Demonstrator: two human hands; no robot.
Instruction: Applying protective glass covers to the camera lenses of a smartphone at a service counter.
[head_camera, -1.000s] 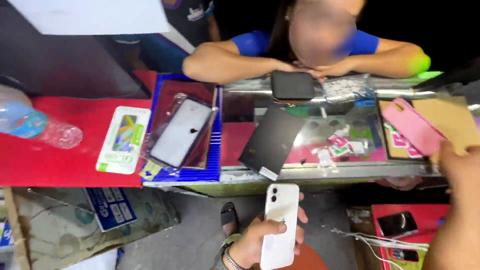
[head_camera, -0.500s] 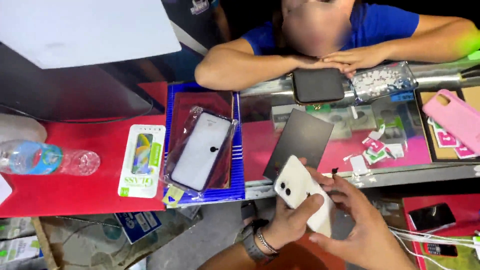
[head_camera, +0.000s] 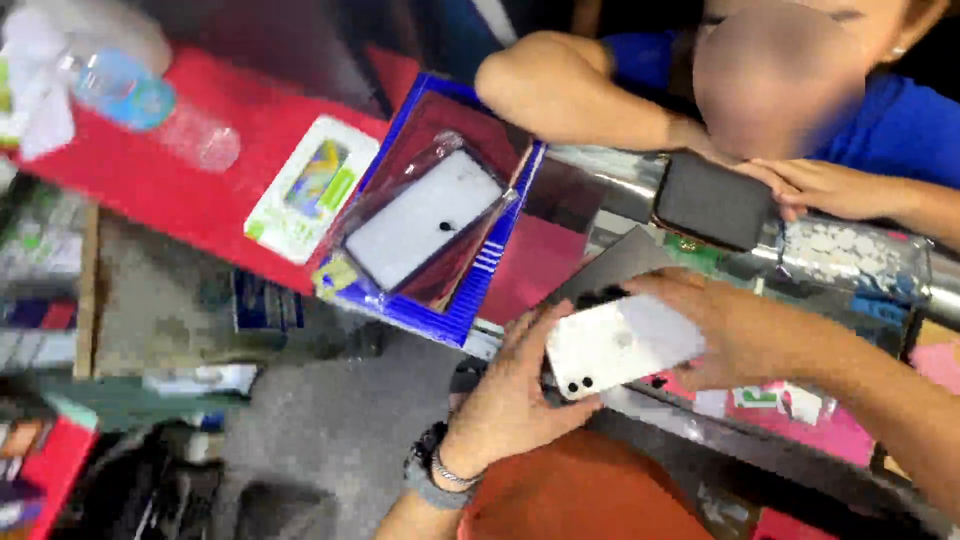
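Observation:
A white phone with a dual camera faces back-up between both my hands, low in the middle of the head view. My left hand, with a wristband, grips its lower left end. My right hand covers its right end from above. A dark flat sheet lies on the glass counter just behind the phone. A person in a blue shirt leans on the counter opposite, a hand resting on a black wallet.
A blue tray holds a phone in a clear bag. A white and green packet and a plastic bottle lie on the red counter. Small stickers sit under the glass.
My right hand has come in and closed on the white phone, which has turned from upright to nearly flat. The view has swung and tilted closer to the counter.

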